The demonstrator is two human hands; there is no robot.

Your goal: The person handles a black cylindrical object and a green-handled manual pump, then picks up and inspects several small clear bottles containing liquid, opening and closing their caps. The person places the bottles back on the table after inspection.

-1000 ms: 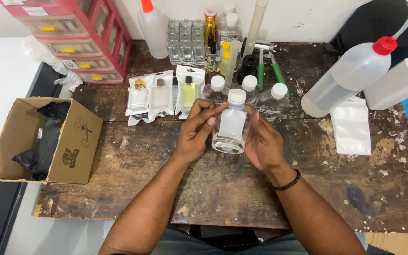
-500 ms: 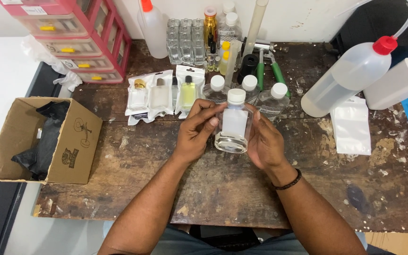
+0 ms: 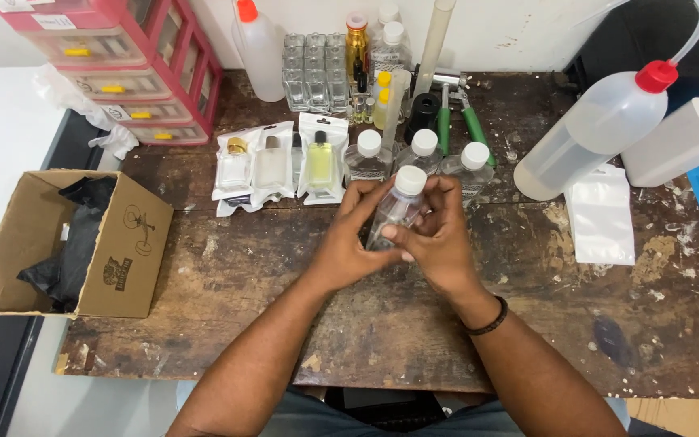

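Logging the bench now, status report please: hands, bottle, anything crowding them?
Left hand and right hand both grip clear white-capped bottle, held above table. Three capped bottles stand just behind. Nothing between.
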